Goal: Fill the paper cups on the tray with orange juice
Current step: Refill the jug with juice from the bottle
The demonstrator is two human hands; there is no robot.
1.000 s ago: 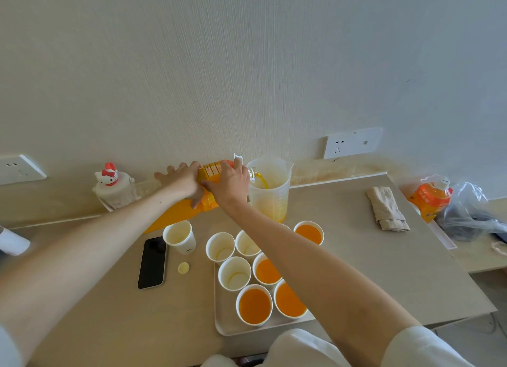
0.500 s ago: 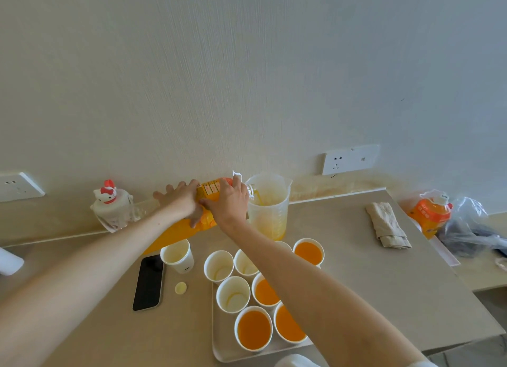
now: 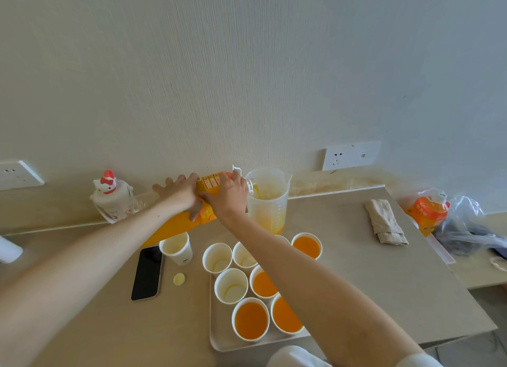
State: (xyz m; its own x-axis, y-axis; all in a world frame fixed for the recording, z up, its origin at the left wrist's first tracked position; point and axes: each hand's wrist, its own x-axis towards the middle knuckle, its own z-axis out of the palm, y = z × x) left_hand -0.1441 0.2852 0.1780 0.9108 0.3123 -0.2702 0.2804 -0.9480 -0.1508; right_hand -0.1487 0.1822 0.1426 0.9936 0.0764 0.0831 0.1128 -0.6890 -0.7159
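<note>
Left hand (image 3: 178,192) and right hand (image 3: 229,195) both grip the tilted large orange plastic juice bottle (image 3: 170,226), its mouth over the clear plastic jug (image 3: 267,210) just beyond the right hand; it is probably heavy and slick, so best held at shoulder and body.

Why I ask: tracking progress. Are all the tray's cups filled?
No, one paper cup on the tray holds only a trace of juice.
</note>
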